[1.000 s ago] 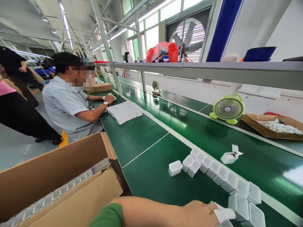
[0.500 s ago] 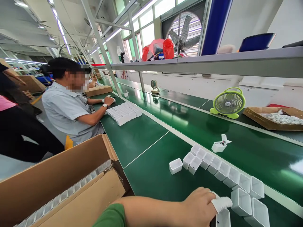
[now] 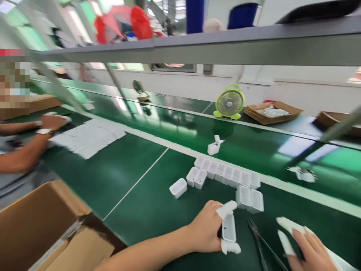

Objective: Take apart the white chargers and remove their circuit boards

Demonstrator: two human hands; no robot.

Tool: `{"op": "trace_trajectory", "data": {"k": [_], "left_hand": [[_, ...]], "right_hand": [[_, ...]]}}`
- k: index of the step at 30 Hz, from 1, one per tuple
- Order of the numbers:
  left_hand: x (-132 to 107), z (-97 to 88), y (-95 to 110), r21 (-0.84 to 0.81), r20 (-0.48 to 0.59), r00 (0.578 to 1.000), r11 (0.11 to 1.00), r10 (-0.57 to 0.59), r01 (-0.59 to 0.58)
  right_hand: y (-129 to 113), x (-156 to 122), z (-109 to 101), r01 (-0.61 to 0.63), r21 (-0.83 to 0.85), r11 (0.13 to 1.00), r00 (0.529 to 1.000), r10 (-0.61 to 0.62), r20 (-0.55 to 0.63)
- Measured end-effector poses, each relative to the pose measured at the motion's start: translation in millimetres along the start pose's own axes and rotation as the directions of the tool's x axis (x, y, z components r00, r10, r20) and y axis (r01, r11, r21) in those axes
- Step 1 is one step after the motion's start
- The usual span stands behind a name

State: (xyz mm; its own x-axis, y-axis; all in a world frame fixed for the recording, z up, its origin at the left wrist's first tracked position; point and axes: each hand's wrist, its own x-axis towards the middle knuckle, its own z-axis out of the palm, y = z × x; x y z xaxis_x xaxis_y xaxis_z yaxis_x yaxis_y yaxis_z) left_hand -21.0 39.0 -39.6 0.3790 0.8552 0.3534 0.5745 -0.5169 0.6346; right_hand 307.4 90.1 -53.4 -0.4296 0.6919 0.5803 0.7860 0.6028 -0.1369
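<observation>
White case (image 3: 229, 227) in the grip of the left hand (image 3: 207, 230); right hand (image 3: 308, 250) open beside black tweezers (image 3: 261, 242).

bench (image 3: 158, 210) dk green | trays (image 3: 225, 174) white | fan (image 3: 229, 102) lime | carton (image 3: 42, 222) brown | finger cots (image 3: 226, 209) white

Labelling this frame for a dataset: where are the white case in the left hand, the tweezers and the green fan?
white case (image 3: 229, 228): head view, its open inside.
tweezers (image 3: 254, 230): head view, the dark arms near the joined end.
green fan (image 3: 229, 101): head view, middle of the grille.
</observation>
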Motion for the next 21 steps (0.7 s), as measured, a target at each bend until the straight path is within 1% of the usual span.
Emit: {"op": "trace_trajectory", "data": {"k": [1, 2, 3, 5, 7, 9, 10, 11, 13, 16, 18, 20, 21], "left_hand": [[-4, -0.5, 3, -0.032, -0.031, 0.999, 0.999, 0.015, -0.016], [-7, -1.0, 5, -0.061, -0.044, 0.999, 0.998, -0.004, 0.001], [-11, -1.3, 6, -0.088, -0.031, 0.999, 0.996, -0.023, 0.02], [-17, -0.3, 5, -0.117, -0.02, 0.998, 0.991, -0.066, 0.063], [-22, 2.0, 3, -0.108, -0.011, 0.996, 0.99, -0.087, 0.086], [-25, 4.1, 1, -0.054, 0.005, 0.995, 0.994, -0.1, 0.1], [-25, 4.7, 0, -0.019, 0.026, 0.995, 0.995, -0.093, 0.094], [-25, 5.1, -1, 0.018, 0.038, 0.996, 0.997, -0.082, 0.081], [-25, 6.0, -3, 0.083, 0.045, 0.998, 0.996, -0.031, 0.027], [-25, 9.6, -9, 0.147, 0.025, 0.999, 0.989, 0.023, -0.027], [-25, 13.2, -13, 0.172, 0.05, 0.998, 0.984, 0.035, -0.044], [-26, 16.4, -15, 0.195, 0.071, 0.997, 0.98, 0.029, -0.043], [-26, 17.2, -16, 0.206, 0.074, 0.997, 0.978, 0.021, -0.036]], "right_hand": [[-6, -4, -9, 0.04, -0.052, 0.998, 0.999, -0.039, 0.012], [-14, -5, -16, 0.05, -0.094, 0.994, 0.998, -0.046, 0.039], [-23, -4, -21, 0.04, -0.122, 0.992, 0.998, -0.032, 0.062], [-37, 2, -25, -0.017, -0.144, 0.989, 0.995, 0.031, 0.094], [-47, 10, -27, -0.085, -0.153, 0.985, 0.982, 0.109, 0.152], [-50, 21, -26, -0.136, -0.172, 0.976, 0.957, 0.174, 0.232], [-48, 30, -25, -0.151, -0.185, 0.971, 0.943, 0.198, 0.269], [-43, 41, -23, -0.16, -0.201, 0.966, 0.929, 0.216, 0.299], [-23, 73, -14, -0.181, -0.236, 0.955, 0.909, 0.254, 0.332], [17, 132, 11, -0.253, -0.303, 0.919, 0.871, 0.352, 0.342], [39, 168, 30, -0.296, -0.322, 0.899, 0.852, 0.401, 0.337], [50, 194, 44, -0.332, -0.307, 0.892, 0.84, 0.428, 0.334], [53, 202, 48, -0.35, -0.289, 0.891, 0.837, 0.436, 0.331]]}}
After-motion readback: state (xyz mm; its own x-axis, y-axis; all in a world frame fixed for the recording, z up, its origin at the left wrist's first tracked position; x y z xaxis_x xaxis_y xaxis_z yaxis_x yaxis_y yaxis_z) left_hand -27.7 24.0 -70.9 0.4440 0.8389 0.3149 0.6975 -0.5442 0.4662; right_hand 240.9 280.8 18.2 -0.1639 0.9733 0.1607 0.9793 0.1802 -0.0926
